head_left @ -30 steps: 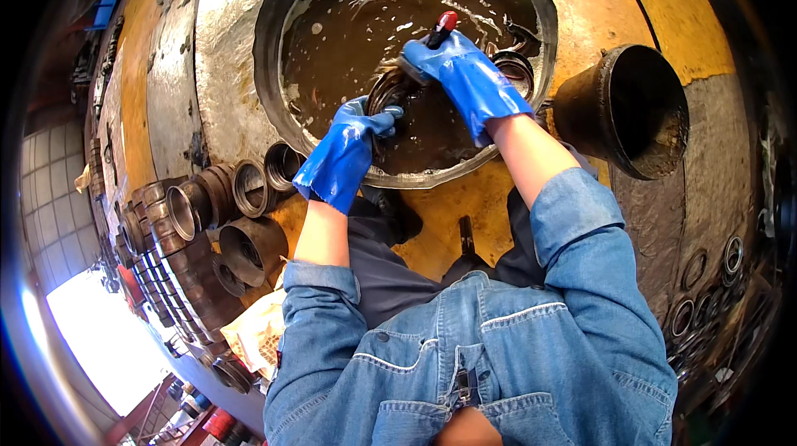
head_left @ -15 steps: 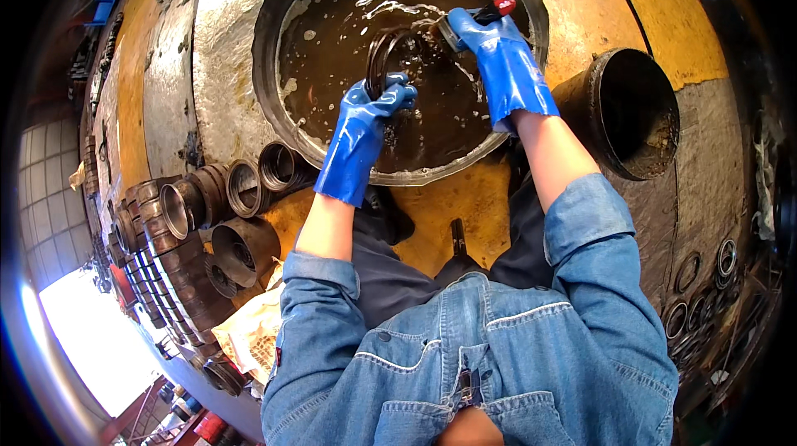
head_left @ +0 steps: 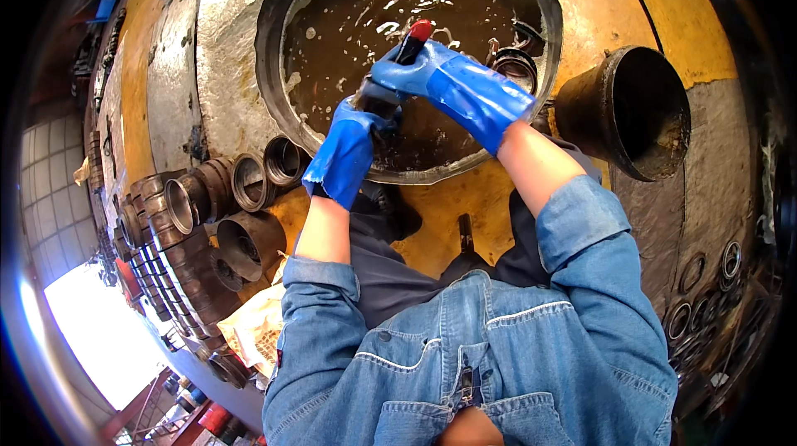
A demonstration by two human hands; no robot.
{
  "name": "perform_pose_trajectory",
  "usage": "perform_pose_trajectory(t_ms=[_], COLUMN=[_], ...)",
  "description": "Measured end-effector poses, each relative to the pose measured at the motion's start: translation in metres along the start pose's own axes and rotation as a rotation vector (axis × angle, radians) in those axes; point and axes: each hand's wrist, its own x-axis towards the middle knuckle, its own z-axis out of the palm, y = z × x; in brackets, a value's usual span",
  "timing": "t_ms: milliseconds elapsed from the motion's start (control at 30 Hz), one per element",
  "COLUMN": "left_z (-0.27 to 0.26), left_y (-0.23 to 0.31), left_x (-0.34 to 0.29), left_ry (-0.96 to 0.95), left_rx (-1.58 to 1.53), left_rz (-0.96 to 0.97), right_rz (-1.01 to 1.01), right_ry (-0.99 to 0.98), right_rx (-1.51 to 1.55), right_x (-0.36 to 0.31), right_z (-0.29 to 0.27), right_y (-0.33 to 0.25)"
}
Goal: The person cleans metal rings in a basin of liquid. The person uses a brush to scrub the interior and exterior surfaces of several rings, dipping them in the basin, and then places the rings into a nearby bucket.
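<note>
Both my hands wear blue rubber gloves over a round tub [head_left: 270, 56] of murky brown water. My left hand [head_left: 347, 143] is closed on a dark metal ring [head_left: 378, 105], mostly hidden by the gloves. Just above it, my right hand [head_left: 419, 72] grips a brush [head_left: 412, 43] with a black, red-tipped handle. The brush's head meets the ring, though its bristles are blurred. Near the tub's right wall, behind my right wrist, a few dark metal rings [head_left: 516, 68] show at the water's surface.
A large dark open cylinder [head_left: 647, 114] lies on its side right of the tub. Several metal rings and sleeves [head_left: 183, 205] line the floor at left, near a crumpled tan sack [head_left: 253, 325]. More rings [head_left: 681, 317] lie at lower right. My legs flank the tub's near side.
My right hand has swung left with the brush, onto the part in my left hand. The left hand has dropped slightly nearer. Rings at the tub's right side have come into view.
</note>
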Motion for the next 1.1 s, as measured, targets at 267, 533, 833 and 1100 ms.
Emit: perform_pose_trajectory(t_ms=[267,533,833,1100], left_z=[-0.007,-0.005,0.016,0.044], left_y=[-0.011,-0.005,0.005,0.018], left_x=[0.01,0.003,0.006,0.011], left_ry=[-0.065,-0.091,-0.058,-0.04], left_rx=[0.025,0.172,0.02,0.068], left_rz=[-0.011,-0.026,-0.233,-0.095], right_rz=[0.126,0.121,0.291,0.295], right_ry=[0.231,0.036,0.191,0.466], right_rx=[-0.013,-0.086,-0.185,-0.163], right_x=[0.003,0.014,0.009,-0.002], right_z=[-0.035,-0.013,-0.043,-0.06], right_y=[0.013,0.006,0.043,0.03])
